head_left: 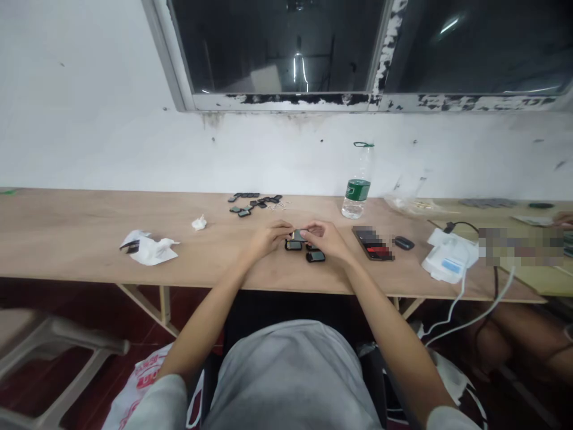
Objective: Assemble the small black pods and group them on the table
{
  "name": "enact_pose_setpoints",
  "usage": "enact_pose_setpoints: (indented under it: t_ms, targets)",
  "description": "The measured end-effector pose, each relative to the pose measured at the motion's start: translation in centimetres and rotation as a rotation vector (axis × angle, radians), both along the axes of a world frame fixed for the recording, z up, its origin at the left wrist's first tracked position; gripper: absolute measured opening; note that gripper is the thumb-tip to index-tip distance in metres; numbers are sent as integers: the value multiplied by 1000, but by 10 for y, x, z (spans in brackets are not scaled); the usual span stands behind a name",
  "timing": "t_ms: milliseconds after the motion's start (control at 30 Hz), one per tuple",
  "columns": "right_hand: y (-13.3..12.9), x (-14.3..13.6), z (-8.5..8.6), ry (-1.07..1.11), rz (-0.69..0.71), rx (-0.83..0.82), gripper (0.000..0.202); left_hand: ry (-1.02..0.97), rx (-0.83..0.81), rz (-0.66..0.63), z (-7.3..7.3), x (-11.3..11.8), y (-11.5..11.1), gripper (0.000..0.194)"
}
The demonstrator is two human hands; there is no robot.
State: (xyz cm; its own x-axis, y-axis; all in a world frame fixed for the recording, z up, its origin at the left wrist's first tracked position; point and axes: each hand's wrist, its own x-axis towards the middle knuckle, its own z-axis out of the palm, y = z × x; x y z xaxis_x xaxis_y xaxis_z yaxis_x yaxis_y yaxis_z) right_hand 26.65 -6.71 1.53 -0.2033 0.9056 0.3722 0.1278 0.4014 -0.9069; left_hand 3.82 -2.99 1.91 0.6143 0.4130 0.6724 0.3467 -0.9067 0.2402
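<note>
Both hands meet over the wooden table, holding one small dark flat piece (299, 235) between them. My left hand (271, 237) has its fingers closed on the left end of the piece, where a thin light-coloured bit shows. My right hand (326, 239) pinches the right side with thumb and fingers. Just below the held piece lies a black-rimmed piece with a grey face (293, 245). Another such piece (316, 256) rests nearer the table's front edge, beneath my right hand. One more is partly hidden between them.
Behind my hands are several dark pieces (244, 211) and small white bits. A water bottle (357, 191), a phone (373, 243) and a black oval object (404, 243) stand or lie rightward, with cables beyond. Crumpled tissue (154, 248) lies left. Another person's hand (564, 219) shows far right.
</note>
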Motion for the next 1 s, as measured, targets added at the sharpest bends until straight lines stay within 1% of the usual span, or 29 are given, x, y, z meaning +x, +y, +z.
enact_pose_setpoints:
  t_ms: [200, 333, 467, 633, 800, 1000]
  targets:
    - [1, 0, 0, 6, 11, 3, 41, -38, -65, -38, 5, -1, -3, 25]
    - [0, -1, 1, 13, 15, -25, 41, -32, -55, -29, 7, -1, -5, 23]
    - [-2, 0, 2, 13, 16, -24, 41, 6, 18, -21, 4, 0, -2, 24]
    - [-1, 0, 2, 14, -12, 1, 41, 27, 112, 3, -4, 1, 3, 33]
    - [1, 1, 2, 15, -31, 19, 41, 34, 81, 16, -7, 0, 3, 39]
    - [2, 1, 1, 29, -51, 1, 40, 56, 74, 40, -4, 1, 0, 30]
